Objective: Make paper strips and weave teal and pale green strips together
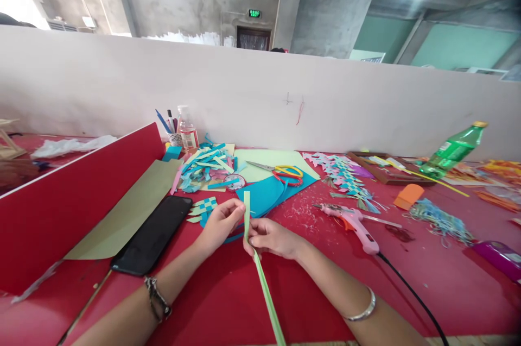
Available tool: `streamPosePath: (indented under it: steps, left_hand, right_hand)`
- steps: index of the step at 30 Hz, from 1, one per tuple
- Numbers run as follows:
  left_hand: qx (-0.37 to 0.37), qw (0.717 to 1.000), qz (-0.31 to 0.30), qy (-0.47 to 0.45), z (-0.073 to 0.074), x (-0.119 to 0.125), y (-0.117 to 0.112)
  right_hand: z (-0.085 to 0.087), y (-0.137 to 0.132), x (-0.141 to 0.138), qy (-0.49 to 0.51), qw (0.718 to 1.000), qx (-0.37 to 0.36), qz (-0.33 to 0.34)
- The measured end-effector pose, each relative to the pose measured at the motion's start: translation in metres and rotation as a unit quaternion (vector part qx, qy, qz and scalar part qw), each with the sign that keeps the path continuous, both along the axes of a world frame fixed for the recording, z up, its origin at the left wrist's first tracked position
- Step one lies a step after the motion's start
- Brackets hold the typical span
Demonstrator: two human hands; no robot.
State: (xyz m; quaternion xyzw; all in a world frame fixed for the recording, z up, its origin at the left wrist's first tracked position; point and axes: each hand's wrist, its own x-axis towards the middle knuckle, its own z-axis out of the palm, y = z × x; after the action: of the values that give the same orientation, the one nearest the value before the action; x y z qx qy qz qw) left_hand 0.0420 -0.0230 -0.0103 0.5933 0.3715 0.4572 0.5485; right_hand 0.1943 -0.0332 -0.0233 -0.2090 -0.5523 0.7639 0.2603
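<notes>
A long pale green paper strip (265, 286) runs from the table's front edge up between my hands, its top end standing upright. My left hand (223, 222) pinches the strip near that upper end from the left side. Lower down, my right hand (272, 237) grips it between thumb and fingers. Just left of my left hand lies a piece of woven blue and green paper strips (203, 207). Behind my hands are blue paper sheets (260, 195), partly hidden by the fingers. Scissors (285, 171) with red and yellow handles rest on the sheets.
A black phone (152, 234) lies at left beside a red divider (101, 188). Cut strips (207, 168) are heaped at the back. On the right are a pink glue gun (356, 222) with its cord, woven paper pieces (344, 175), and a tilted green bottle (453, 150).
</notes>
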Motion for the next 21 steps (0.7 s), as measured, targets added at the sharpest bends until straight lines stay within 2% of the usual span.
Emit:
streamPosePath:
  steps: [4,10,13,17,21]
  left_hand:
    - [-0.015,1.0,-0.011,0.01,0.0015,0.0012,-0.002]
    - [-0.025,0.999,-0.034,0.016,0.0017,0.0014,-0.0023]
    - [0.014,0.999,-0.005,0.037,0.002,0.001,-0.0018]
    - [0.112,0.983,-0.001,0.145,0.001,0.0028,-0.0053]
    - [0.158,0.96,-0.015,0.231,-0.0025,0.0059,-0.0093]
  right_hand:
    - [0.0013,0.0001,0.0001,0.005,1.0,-0.006,-0.023]
    - [0.0038,0.0014,0.0002,-0.03,0.999,-0.009,-0.023]
    - [0.0043,0.0028,-0.0008,-0.03,0.996,-0.006,-0.081]
    - [0.0041,0.0061,-0.0009,-0.012,0.975,0.068,-0.209]
    - [0.0039,0.0079,0.0006,-0.033,0.96,0.115,-0.252]
